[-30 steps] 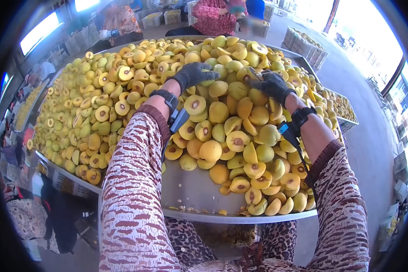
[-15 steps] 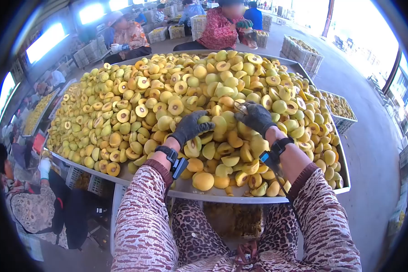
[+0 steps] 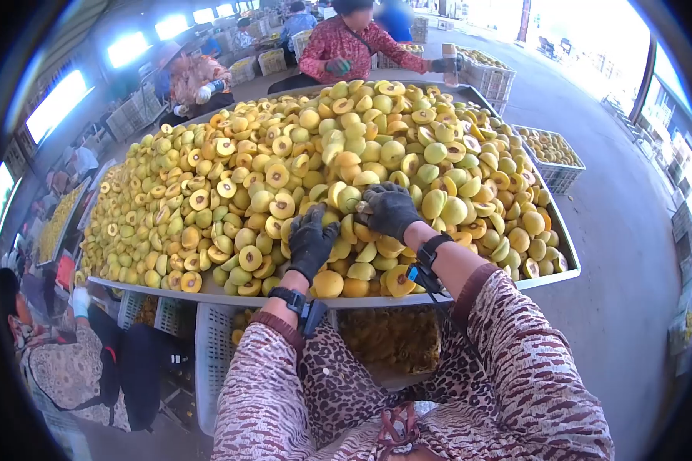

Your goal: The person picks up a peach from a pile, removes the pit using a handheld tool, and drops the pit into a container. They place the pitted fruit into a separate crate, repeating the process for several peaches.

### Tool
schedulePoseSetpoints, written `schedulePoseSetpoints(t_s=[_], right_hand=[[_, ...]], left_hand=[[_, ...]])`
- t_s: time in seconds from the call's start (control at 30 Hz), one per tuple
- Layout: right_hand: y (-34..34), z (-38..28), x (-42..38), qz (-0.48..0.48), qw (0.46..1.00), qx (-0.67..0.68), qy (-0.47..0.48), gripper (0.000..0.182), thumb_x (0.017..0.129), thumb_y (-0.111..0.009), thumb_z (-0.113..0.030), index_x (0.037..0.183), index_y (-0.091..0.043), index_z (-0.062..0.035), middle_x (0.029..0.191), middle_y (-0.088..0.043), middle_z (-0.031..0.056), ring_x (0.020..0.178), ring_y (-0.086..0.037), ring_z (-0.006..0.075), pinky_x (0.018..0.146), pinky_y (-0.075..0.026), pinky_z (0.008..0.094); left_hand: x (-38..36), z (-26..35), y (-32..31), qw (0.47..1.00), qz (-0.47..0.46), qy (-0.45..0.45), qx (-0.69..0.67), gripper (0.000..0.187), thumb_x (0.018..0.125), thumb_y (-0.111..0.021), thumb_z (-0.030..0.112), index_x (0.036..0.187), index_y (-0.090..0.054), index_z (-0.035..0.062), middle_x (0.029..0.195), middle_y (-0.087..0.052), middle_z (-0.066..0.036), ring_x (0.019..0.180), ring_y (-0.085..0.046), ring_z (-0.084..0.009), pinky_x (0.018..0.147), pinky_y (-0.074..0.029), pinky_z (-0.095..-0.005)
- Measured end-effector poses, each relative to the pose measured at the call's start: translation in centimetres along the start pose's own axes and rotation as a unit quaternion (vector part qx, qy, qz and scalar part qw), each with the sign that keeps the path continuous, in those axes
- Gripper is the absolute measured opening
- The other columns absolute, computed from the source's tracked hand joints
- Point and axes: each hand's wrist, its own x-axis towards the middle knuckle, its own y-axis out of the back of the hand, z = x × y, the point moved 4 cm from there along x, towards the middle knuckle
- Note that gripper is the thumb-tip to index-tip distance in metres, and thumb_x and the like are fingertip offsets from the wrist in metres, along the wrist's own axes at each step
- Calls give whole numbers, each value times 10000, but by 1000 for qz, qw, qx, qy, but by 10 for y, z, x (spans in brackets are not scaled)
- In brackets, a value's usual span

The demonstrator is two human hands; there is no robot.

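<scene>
A large heap of halved and whole yellow peaches (image 3: pixel 225 188) fills a metal-edged tray table (image 3: pixel 231 300) in front of me. My left hand (image 3: pixel 311 242), in a dark glove, rests on the near side of the heap with its fingers apart, touching fruit. Close by on the right, my right hand (image 3: pixel 392 211), also gloved, has its fingers curled. A small metal tool (image 3: pixel 362 207) shows at its fingertips, mostly hidden by the glove. Between both hands lies a yellow-green peach (image 3: pixel 349 199). Wide bands with small devices are on both wrists.
Under the table are a white crate (image 3: pixel 211 353) and a bin (image 3: pixel 392 338) of brownish matter. A crate of peaches (image 3: pixel 553 150) stands beyond the right edge. Across the table sits a person in red (image 3: pixel 354 50); another person (image 3: pixel 73 361) is at lower left.
My view has shifted, so the table sits higher. Both hands have come closer together, the right one moving left and nearer me. The person opposite has reached an arm out to a crate.
</scene>
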Motion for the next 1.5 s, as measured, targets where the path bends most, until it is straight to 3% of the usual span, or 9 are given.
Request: schedulePoseSetpoints(t_s=[0.13,0.23,0.33,0.47,0.6,0.83,1.0,1.07,1.5], right_hand=[[45,23,21,-60,986,153,-42,345,842,-639,-439,961,-691,-120,890,-696,121,881,-668,329,827,-518,441],[77,95,61,67,997,21,26,309,805,-688,-406,916,-695,-117,895,-690,134,839,-674,319,767,-533,414],[101,186,89,86,993,24,-83,345,792,-722,-407,914,-704,-84,926,-681,134,876,-667,320,804,-522,403],[64,278,111,-29,976,143,-160,456,795,-736,-442,1053,-695,-68,1045,-696,143,966,-652,324,867,-490,399],[59,266,117,-161,934,238,-211,583,768,-740,-487,1143,-663,-46,1071,-685,168,1044,-622,321,927,-464,383],[62,209,74,-212,972,-40,-88,555,813,-623,-613,1118,-693,-155,994,-697,139,940,-660,331,825,-513,438],[61,147,4,-49,986,-122,-104,444,818,-630,-538,1094,-707,-199,1071,-669,100,1054,-617,304,943,-408,519],[57,130,-19,39,984,-147,-96,401,794,-672,-496,1093,-701,-231,1132,-635,93,1151,-540,284,1005,-302,545],[63,79,-80,191,964,-144,-114,454,805,-671,-353,1230,-641,-196,1229,-568,124,1273,-437,319,1106,-237,576]], left_hand=[[46,10,41,995,59,-71,-40,359,925,-613,363,1100,-691,59,1103,-679,-161,1006,-639,-340,951,-466,-417],[117,16,37,976,81,-152,-137,409,918,-651,369,1154,-679,36,1205,-637,-214,1175,-582,-343,1021,-435,-416],[189,21,13,980,102,-153,-77,474,909,-660,394,1222,-643,39,1321,-564,-238,1274,-509,-355,1074,-391,-420],[270,38,-54,973,-66,-213,-58,665,874,-679,482,1350,-535,40,1407,-491,-240,1329,-451,-369,1113,-347,-418],[308,46,-74,953,-209,-209,-58,858,818,-669,613,1436,-447,61,1441,-487,-192,1308,-493,-320,1091,-385,-402],[212,96,-33,905,-329,-229,-141,782,825,-667,624,1293,-591,1,1277,-601,-223,1206,-571,-318,1051,-417,-381],[125,88,-35,958,-110,-263,-21,785,792,-679,634,1304,-579,47,1330,-523,-174,1288,-458,-341,1083,-341,-439],[97,102,-20,978,-75,-196,-4,775,794,-657,658,1288,-594,64,1323,-531,-156,1262,-470,-335,1061,-354,-439],[-72,133,-19,973,113,-186,77,657,848,-641,467,1359,-498,79,1386,-399,-181,1267,-396,-385,1084,-284,-573]])
